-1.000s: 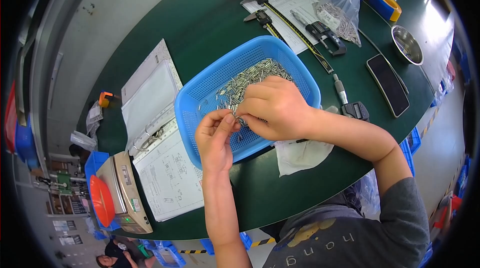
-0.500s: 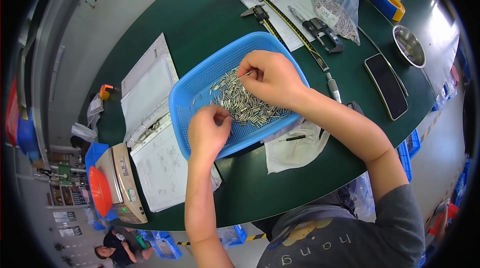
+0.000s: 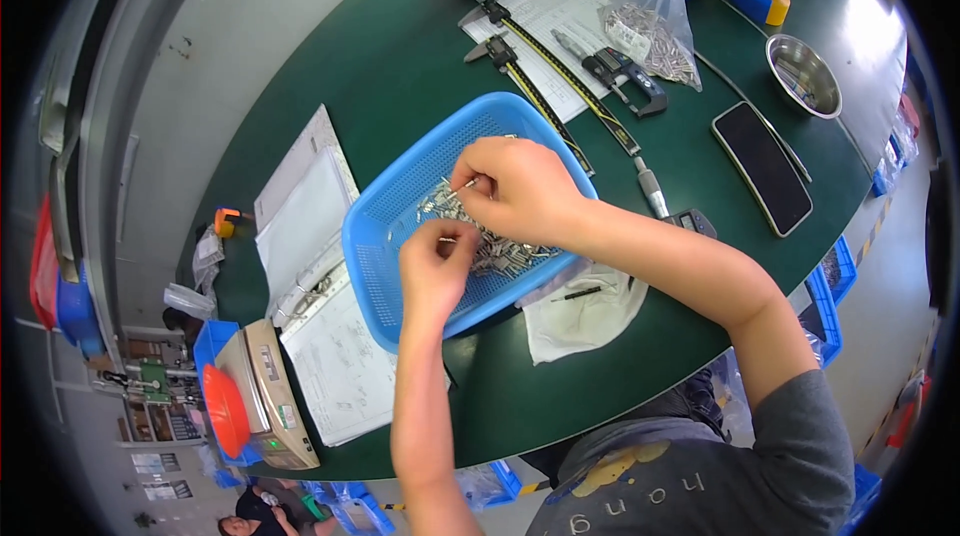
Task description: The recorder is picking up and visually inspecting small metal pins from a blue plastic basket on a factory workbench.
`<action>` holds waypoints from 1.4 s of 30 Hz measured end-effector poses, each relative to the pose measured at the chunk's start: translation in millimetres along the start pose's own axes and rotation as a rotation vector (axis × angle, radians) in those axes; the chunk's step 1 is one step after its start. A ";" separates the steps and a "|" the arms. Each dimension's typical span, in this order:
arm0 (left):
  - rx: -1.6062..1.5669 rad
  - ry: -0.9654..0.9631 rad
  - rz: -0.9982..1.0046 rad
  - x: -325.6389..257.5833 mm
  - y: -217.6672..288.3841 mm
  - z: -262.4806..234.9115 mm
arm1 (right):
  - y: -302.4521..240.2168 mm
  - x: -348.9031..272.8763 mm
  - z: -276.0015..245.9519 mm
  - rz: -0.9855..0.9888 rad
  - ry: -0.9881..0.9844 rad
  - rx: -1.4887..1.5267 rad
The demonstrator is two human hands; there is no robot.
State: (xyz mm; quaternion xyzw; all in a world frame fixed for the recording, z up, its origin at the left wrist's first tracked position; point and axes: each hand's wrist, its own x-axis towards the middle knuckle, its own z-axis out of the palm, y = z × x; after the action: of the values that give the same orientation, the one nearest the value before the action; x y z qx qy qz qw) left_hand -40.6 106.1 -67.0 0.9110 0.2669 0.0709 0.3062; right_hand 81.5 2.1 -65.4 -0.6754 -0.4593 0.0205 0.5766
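Observation:
A blue perforated plastic basket stands before me on the green table. Small silvery metal pins lie heaped in it, partly covered by my hands. Over the heap, my right hand is closed in a pinch on a thin metal rod, its tip pointing left. My left hand is just nearer to me, above the basket's near left part, with thumb and forefinger brought together. Whatever those left fingertips hold is too small to make out. The two hands are close but apart.
Left of the basket lie an open ring binder and a scale with a red pan. A white cloth is near right. Beyond are calipers, a micrometer, a phone and a steel bowl.
The view has shifted, so the basket and table things appear displaced. My left hand has risen toward the right hand, and the two pinches are closer together. The right hand still holds the thin rod.

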 end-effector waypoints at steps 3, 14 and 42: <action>-0.787 0.111 -0.122 -7.7 -1.3 -8.5 | -6.8 -2.3 -3.6 -0.069 0.019 0.056; -1.250 0.148 0.031 -19.2 -8.9 -11.0 | -8.2 -5.6 7.8 -0.449 0.158 -0.045; -1.328 0.168 0.047 -19.0 -10.9 -11.5 | -7.6 -4.6 5.5 -0.507 0.170 -0.094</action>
State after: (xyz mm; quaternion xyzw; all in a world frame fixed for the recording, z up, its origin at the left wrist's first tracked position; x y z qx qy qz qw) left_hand -64.9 109.3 -63.7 0.5260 0.1695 0.2974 0.7786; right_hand 71.3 2.7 -63.6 -0.5641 -0.5641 -0.2030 0.5678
